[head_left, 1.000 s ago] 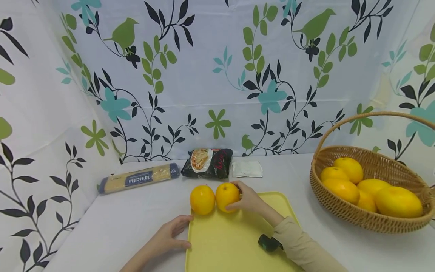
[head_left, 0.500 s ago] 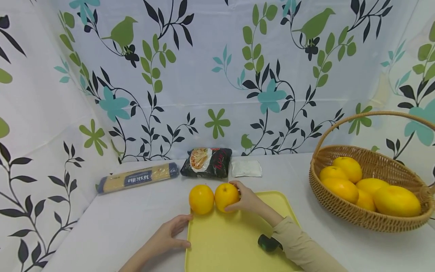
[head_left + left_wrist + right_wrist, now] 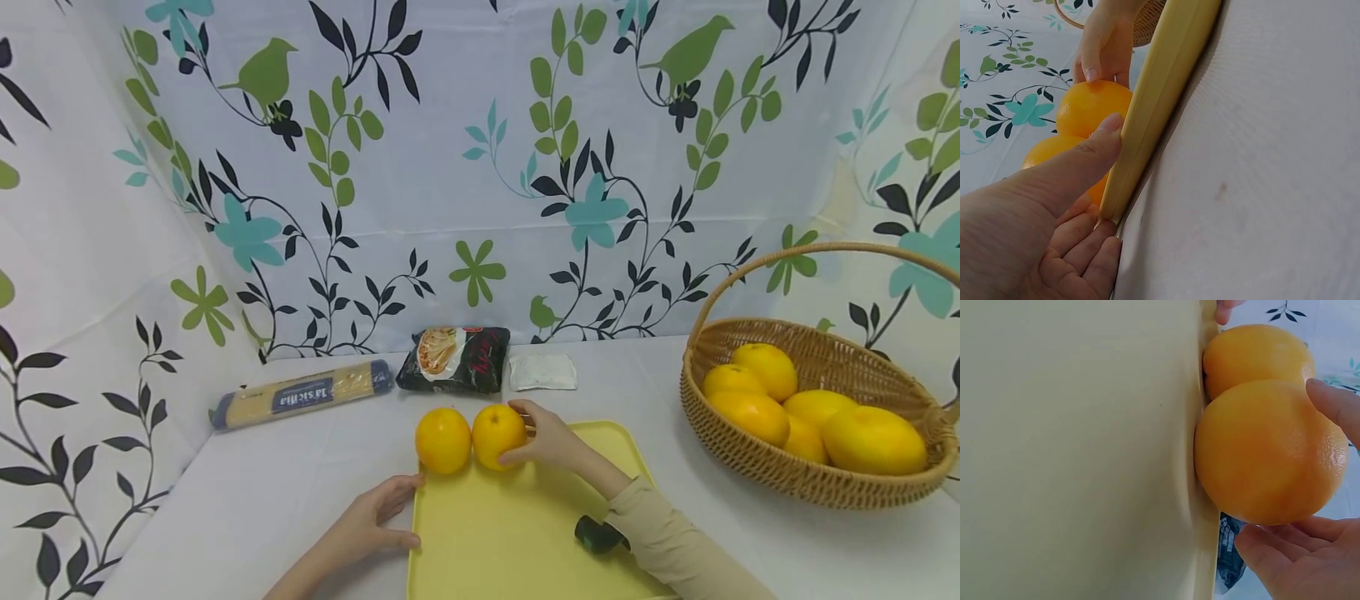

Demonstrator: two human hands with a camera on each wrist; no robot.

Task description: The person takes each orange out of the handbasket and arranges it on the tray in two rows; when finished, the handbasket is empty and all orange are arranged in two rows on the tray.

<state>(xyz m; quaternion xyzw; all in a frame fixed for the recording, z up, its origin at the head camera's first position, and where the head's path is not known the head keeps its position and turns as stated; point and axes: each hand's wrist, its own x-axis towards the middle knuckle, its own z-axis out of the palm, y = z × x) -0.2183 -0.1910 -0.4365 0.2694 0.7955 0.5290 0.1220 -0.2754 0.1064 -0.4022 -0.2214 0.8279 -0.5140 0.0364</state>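
Two oranges sit side by side at the far left corner of a yellow tray (image 3: 487, 533). My right hand (image 3: 553, 440) holds the right orange (image 3: 497, 437), thumb on the near side and fingers round the far side. The left orange (image 3: 443, 442) touches it, with no hand on it. My left hand (image 3: 375, 521) is at the tray's left edge, thumb and fingers spread apart. In the left wrist view, the thumb (image 3: 1107, 134) lies against the tray's rim and the fingers are by its corner. The right wrist view shows the held orange (image 3: 1269, 453) near the tray's raised rim.
A wicker basket (image 3: 810, 496) with several oranges and a larger yellow fruit (image 3: 873, 439) stands at the right. Along the back lie a pasta packet (image 3: 303, 395), a black food bag (image 3: 455, 360) and a small white packet (image 3: 543, 372). A patterned cloth (image 3: 480, 167) hangs behind the table.
Both hands and both oranges keep nearly the same places. The head view has shifted very slightly, and the right forearm sits a little further right.
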